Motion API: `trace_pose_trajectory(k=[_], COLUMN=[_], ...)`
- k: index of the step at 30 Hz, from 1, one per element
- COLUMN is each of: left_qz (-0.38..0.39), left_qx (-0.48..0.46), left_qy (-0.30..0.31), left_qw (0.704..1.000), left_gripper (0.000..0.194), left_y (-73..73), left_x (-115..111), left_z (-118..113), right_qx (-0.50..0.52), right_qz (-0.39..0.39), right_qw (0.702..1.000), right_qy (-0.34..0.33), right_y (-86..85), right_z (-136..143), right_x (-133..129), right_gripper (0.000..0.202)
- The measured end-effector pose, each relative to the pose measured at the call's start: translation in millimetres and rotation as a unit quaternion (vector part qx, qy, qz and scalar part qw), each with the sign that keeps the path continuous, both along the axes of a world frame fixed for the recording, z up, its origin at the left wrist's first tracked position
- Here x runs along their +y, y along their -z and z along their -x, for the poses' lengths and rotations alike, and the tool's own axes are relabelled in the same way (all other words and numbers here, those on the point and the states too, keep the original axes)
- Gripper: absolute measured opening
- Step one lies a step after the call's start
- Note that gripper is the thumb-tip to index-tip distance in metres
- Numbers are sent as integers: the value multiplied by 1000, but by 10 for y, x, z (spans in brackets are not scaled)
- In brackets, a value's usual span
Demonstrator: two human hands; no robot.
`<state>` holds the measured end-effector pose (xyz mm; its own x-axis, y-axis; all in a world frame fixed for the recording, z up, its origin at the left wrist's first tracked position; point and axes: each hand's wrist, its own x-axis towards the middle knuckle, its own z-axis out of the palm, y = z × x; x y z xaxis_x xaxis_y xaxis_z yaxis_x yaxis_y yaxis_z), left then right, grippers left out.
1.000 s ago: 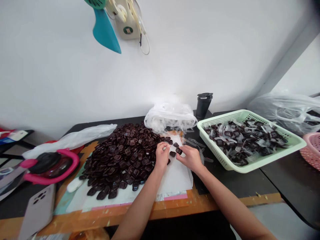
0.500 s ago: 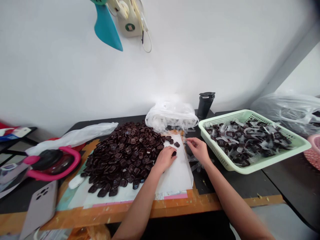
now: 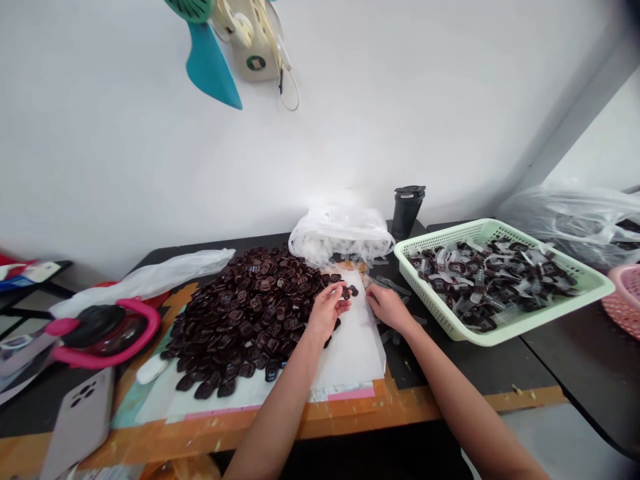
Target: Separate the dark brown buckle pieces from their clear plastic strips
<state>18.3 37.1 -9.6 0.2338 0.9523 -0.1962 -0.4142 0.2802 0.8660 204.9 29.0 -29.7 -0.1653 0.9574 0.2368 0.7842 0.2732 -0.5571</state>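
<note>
The left hand (image 3: 327,311) pinches a dark piece (image 3: 346,293) over the paper (image 3: 350,353), beside the dark heap (image 3: 245,313). The right hand (image 3: 389,308) has its fingers drawn together at the paper's edge; whether they grip anything, I cannot tell. A white bag (image 3: 340,230) and black cup (image 3: 407,213) stand behind, a green basket (image 3: 453,326) to the right. The fan (image 3: 213,67) is cut off above.

A plain white wall (image 3: 425,100) rises behind the black-topped desk (image 3: 490,367), under soft light. Brown tape (image 3: 360,421) lines the desk's near edge; another black tabletop (image 3: 575,347) adjoins at right, a dark rack (image 3: 53,289) at left.
</note>
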Motion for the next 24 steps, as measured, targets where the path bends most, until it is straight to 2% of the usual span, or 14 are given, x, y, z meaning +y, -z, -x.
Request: trace_pose_trajectory(k=[3, 6, 8, 11, 13, 15, 17, 19, 20, 22, 24], left_qz=[15, 20, 20, 19, 22, 25, 28, 31, 32, 37, 42], left_qx=[-28, -38, -38, -28, -23, -19, -12, -2, 1, 6, 10], left_qy=[1, -2, -2, -5, -14, -25, -29, -24, -22, -22, -23], left_qw=[1000, 999, 999, 999, 999, 999, 999, 999, 999, 999, 999], left_gripper=[39, 37, 37, 39, 40, 42, 44, 46, 46, 46, 47], left_y=[7, 6, -1, -16, -27, -40, -51, -59, -60, -59, -56], left_x=[3, 6, 5, 11, 24, 39, 52, 61, 65, 80, 102], left_z=[6, 10, 9, 9, 12, 16, 18, 17, 15, 12, 10], right_qx=[42, 36, -1, -11, 46, 139, 197, 178, 160, 154, 208], right_qz=[-12, -31, -26, -2, -24, -111, -240, -325, -330, -295, -273], right_qw=[999, 997, 996, 997, 998, 982, 930, 884, 877, 885, 882], right_qy=[-7, -63, -91, -73, -27, 70, 196, 285, 309, 325, 324], right_y=[19, 45, 53, 8, -92, -250, -435, -601, -666, -755, -801], right_z=[3, 58, 115, 160, 122, 32, -85, -195, -242, -313, -343], right_x=[-2, -22, -34, -39, -55, -100, -163, -213, -226, -227, -214], right_gripper=[16, 25, 20, 11, 9, 8, 8, 7, 7, 6, 7])
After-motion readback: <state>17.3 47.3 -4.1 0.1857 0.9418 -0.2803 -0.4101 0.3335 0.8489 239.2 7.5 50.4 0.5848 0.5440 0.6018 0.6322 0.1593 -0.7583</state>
